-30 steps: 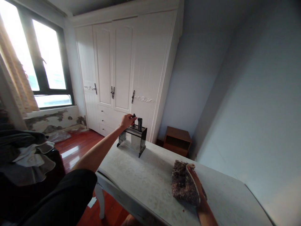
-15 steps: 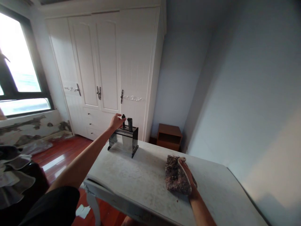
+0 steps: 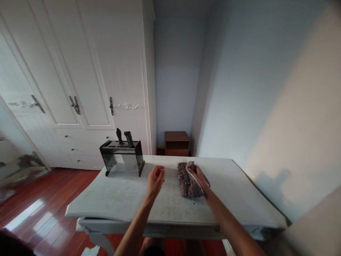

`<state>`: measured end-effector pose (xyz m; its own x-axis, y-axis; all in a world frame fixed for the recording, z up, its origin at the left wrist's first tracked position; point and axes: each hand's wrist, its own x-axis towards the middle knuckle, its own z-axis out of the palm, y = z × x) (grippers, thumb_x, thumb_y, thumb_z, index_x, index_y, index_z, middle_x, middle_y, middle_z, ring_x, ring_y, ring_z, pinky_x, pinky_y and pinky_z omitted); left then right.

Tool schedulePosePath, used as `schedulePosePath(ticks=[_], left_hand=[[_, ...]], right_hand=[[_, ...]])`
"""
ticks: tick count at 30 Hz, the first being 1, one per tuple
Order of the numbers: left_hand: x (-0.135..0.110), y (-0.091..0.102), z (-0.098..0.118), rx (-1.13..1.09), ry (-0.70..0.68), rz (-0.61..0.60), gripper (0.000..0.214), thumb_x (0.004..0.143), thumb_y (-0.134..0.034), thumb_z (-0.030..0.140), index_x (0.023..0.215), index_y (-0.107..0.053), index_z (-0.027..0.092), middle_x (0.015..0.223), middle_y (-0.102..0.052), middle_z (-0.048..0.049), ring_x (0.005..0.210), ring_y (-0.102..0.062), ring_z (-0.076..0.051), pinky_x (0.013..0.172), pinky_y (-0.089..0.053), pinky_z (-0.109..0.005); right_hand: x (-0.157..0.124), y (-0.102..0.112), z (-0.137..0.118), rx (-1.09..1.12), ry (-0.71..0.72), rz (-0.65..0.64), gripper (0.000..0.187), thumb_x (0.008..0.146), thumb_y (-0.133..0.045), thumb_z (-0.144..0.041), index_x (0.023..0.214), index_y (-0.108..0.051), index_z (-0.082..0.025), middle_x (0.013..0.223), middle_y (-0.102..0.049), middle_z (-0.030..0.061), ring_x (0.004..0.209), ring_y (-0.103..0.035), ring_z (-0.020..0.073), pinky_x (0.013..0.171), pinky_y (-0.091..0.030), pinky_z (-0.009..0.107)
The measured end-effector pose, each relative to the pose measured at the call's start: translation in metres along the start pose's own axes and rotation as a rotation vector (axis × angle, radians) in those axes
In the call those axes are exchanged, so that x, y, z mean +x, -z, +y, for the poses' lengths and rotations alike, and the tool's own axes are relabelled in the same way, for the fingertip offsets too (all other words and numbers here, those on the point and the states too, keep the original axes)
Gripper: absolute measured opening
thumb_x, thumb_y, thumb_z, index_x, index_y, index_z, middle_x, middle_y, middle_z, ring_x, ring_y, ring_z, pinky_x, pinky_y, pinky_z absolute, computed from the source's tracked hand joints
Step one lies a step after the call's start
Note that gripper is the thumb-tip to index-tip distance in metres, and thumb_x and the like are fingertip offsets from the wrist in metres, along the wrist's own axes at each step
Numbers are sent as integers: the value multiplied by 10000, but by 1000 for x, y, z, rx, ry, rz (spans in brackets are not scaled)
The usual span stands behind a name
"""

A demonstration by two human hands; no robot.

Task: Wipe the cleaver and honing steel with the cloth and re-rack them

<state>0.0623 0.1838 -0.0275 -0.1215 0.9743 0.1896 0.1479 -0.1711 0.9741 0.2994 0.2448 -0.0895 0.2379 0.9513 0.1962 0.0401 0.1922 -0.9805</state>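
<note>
My right hand (image 3: 198,175) grips a fuzzy brown-grey cloth (image 3: 188,186), folded over, on top of the white table (image 3: 114,197). To its left, my left hand (image 3: 156,177) is over the tabletop, fingers curled in and nothing visible in them. It is apart from both the cloth and the knife block. That block (image 3: 124,161), clear-sided with a black frame, stands at the table's far left. Two black-handled knives stick up from its slots, one with a rounded handle (image 3: 119,136) and one with a flat handle (image 3: 129,139). Their blades are hard to make out.
A white wardrobe (image 3: 125,71) with drawers rises behind the table. A small brown cabinet (image 3: 177,137) stands in the corner beyond the far edge. The wall (image 3: 239,89) runs along the table's right side. Below lies a shiny red wooden floor (image 3: 61,192).
My left hand has left the knife handle and moved right, nearer the cloth. The knives stand in the block. My view has turned right; my right hand still holds the cloth.
</note>
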Motion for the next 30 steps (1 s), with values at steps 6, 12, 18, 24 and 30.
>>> schedulePosePath(ticks=[6,12,18,24,30], left_hand=[[-34,-82,-61,350,-44,-270,595,822,-512,390,1384,-420,216,1402,-489,-106,1287,-484,-212,1165,-423,-410],[-36,-95,-53,529,-140,-441,601,887,-446,402,1462,-379,242,1585,-220,-44,1487,-224,-221,1274,-251,-452],[-39,-95,-59,529,-221,-512,615,889,-467,475,1453,-385,245,1550,-306,-60,1470,-274,-228,1267,-264,-455],[-37,-88,-63,399,-197,-481,506,871,-531,339,1340,-485,156,1396,-512,-106,1321,-463,-233,1199,-370,-445],[-39,-82,-64,421,-162,-511,376,873,-516,236,1241,-568,178,1346,-555,-62,1267,-494,-213,1177,-382,-451]], right_hand=[[-24,33,-13,-11,-67,-27,736,727,-579,-735,1109,-637,-109,1204,-633,142,1174,-550,294,1057,-382,419],[-43,59,-17,-289,143,183,742,787,-595,-574,1332,-460,-90,1354,-502,202,1264,-483,292,1065,-397,460],[-50,30,-38,-896,631,-98,485,904,-503,-273,1355,-520,-96,1478,-392,146,1396,-325,233,1167,-299,401],[-37,1,-18,-1098,298,-464,456,983,-402,-326,1379,-551,-156,1485,-412,136,1408,-343,263,1180,-219,475],[-21,39,-7,-1200,282,-446,515,951,-487,-393,1416,-508,-173,1500,-396,117,1410,-339,267,1186,-202,480]])
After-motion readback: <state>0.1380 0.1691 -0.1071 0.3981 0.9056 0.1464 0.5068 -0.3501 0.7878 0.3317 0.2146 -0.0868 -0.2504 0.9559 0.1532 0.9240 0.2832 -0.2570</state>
